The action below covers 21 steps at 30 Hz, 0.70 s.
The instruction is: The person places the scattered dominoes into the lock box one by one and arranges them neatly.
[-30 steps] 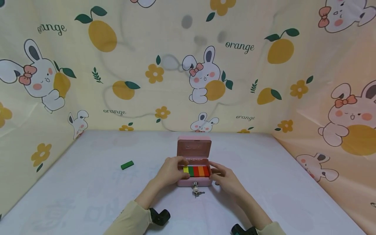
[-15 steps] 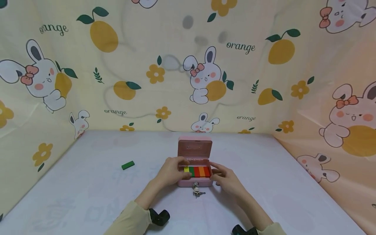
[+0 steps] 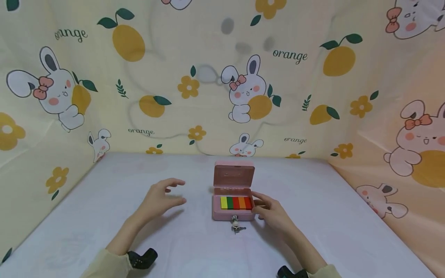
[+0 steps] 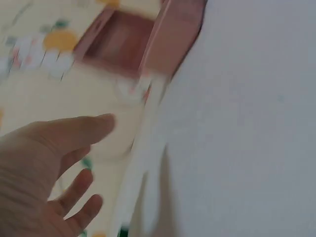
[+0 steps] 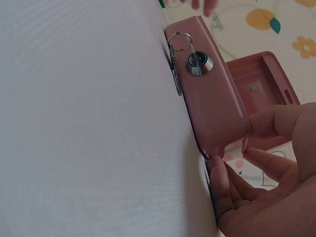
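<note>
A pink metal cash box (image 3: 224,216) stands on the white table with its lid (image 3: 233,176) raised. Inside, several coloured blocks (image 3: 236,203) form a row of yellow, green, red and orange. My right hand (image 3: 274,217) holds the box's right end; in the right wrist view the thumb (image 5: 276,121) lies at the rim and other fingers bend against the side. To the left of the box, my left hand (image 3: 156,200) hangs over the table, thumb and fingers spread with nothing between them. A green block (image 4: 123,231) peeks in at the bottom of the left wrist view; the left hand hides it from the head.
Keys (image 3: 238,229) on a ring hang from the lock (image 5: 199,64) at the box's front. A printed cloth (image 3: 208,96) with rabbits and oranges rises behind and at both sides of the table (image 3: 201,251).
My left hand has let go of the box's left end and moved left, now covering the spot where the loose green block lay. The right hand stays at the box.
</note>
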Available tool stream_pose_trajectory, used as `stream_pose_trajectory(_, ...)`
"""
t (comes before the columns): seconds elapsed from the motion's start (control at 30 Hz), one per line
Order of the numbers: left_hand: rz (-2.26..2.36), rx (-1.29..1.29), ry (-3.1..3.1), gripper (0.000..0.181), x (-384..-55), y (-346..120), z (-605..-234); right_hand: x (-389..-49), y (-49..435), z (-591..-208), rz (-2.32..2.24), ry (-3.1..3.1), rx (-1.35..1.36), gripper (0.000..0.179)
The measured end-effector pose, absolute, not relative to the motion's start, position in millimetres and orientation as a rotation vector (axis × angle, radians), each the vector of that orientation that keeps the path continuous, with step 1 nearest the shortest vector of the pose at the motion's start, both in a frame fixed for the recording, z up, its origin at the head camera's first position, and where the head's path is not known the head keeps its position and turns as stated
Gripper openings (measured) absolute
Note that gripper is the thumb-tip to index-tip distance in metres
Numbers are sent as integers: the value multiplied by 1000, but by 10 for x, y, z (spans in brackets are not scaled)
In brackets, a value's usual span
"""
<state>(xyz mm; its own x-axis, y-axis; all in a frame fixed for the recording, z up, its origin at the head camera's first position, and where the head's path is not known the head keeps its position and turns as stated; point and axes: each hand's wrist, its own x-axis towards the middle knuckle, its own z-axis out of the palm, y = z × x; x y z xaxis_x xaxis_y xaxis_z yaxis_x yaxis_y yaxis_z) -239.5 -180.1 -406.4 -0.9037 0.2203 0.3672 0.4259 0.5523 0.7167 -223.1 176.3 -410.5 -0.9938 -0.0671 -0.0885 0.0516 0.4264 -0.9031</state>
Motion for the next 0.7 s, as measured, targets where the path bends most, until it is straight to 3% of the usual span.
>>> stream_pose_trajectory(0.27,-1180,-411,-2651,51,-2542,-2356,-4182,-2219,1772,-4095,-1619,2561,-8,52)
stream_pose_trajectory(0.7,-1162,-370,-2786,59,-2551,-2623,-4166,-2195,1765,-4090,-1617,2572,8,53)
